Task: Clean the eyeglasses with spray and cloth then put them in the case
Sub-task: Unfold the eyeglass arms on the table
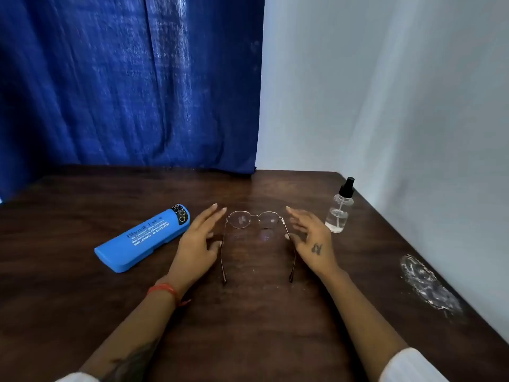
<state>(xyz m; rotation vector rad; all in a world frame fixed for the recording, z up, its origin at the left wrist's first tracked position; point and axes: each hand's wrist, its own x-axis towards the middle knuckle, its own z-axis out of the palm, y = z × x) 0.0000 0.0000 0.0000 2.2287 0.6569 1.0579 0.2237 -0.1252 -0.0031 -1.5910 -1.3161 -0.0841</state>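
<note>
Thin-framed round eyeglasses [254, 220] rest on the dark wooden table [248, 312] with both arms unfolded toward me. My left hand [199, 241] is just left of the frame, fingers spread, thumb near the left arm. To the right of the frame, my right hand [311, 238] has its fingers apart and its thumb close to the right arm. Neither hand holds anything. A shut blue glasses case [143, 238] lies to the left. A clear spray bottle [339, 208] with a black top stands upright on the right. No cloth is in view.
A whitish scuffed patch [429, 285] marks the table near its right edge. A blue curtain [132, 84] hangs behind the table at the left, and a pale wall [385, 92] runs along the back right and right side.
</note>
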